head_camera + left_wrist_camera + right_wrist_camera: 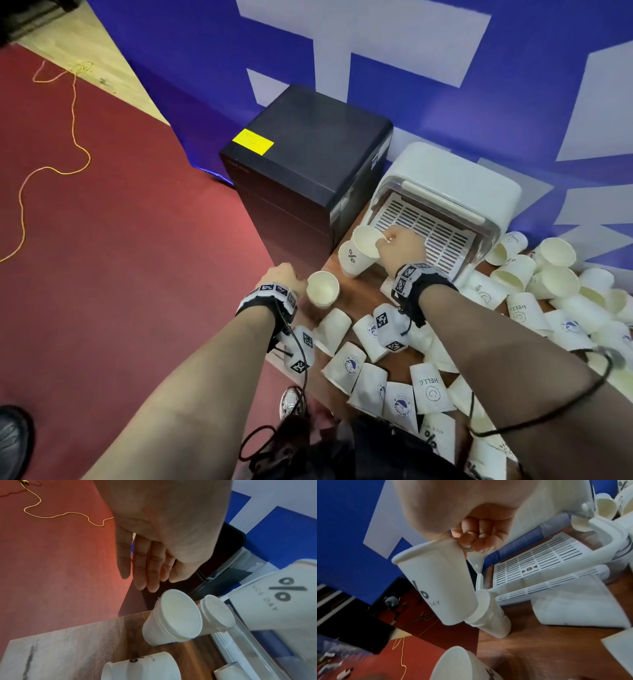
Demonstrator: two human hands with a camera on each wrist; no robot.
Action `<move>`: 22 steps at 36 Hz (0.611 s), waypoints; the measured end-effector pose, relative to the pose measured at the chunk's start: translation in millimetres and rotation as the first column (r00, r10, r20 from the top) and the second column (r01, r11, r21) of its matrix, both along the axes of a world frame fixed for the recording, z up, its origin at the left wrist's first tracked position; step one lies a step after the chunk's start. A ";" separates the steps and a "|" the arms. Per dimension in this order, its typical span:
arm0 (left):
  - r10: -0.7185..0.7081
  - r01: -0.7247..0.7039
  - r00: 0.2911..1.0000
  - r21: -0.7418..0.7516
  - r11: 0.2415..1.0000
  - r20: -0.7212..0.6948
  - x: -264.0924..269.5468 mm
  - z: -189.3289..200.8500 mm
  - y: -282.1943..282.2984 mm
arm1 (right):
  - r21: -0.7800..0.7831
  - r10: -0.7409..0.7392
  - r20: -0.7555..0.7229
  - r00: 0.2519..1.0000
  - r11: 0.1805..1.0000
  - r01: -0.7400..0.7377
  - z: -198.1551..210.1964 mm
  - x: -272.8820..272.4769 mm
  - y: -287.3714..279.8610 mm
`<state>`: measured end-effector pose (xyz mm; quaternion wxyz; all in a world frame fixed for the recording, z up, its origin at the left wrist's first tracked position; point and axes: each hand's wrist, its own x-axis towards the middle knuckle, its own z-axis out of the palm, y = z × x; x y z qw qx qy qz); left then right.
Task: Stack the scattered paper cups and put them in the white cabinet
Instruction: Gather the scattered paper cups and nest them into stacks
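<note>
Against the blue wall [191, 68] a black box [308, 144] with a yellow label was seen from the head view, and just beside it the white cabinet [479, 178], set at the back of a wooden table [363, 284] with its clear door open and a slotted white rack [431, 236] drawn out. Red carpet [120, 222] lay to the left, crossed by an orange cord [73, 113]. Loose cups [520, 274] were strewn over the table to the right of the cabinet and across its near side, most of them on their sides; that spread was shown only by the head view.

At the rack's left front corner a cup [366, 241] was pinched by its rim in the right hand [400, 245]. Only in the right wrist view could the grip be read: the fingers [481, 539] were curled tight, the cup [436, 588] bore a percent mark, and its base was entering the mouth of a stack [489, 615] that stood tilted on the table. In the left wrist view a second stack [173, 620] was shown beside that one, its several nested rims plain there and nowhere else.

The left hand [281, 275] was held beside the second stack [322, 288]. Its fingers [152, 566] were seen straight and together, just above the rim; whether they touched it could not be told.
</note>
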<state>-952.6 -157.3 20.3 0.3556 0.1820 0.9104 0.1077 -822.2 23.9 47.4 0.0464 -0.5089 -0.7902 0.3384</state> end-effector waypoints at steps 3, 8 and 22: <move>0.031 -0.029 0.997 -0.022 0.999 0.076 -0.6 -17.8 -1.6 | 0.010 -0.041 0.001 0.999 0.999 0.041 0.6 -7.8 1.7; 0.088 -0.081 0.977 -0.044 0.996 0.193 0.5 -39.5 -2.5 | 0.028 -0.019 0.049 0.999 0.999 0.018 -4.2 -15.4 1.5; 0.092 -0.091 0.974 -0.014 0.996 0.208 5.1 -42.1 11.4 | -0.008 0.106 0.246 0.963 0.994 -0.108 -27.3 -17.2 -2.3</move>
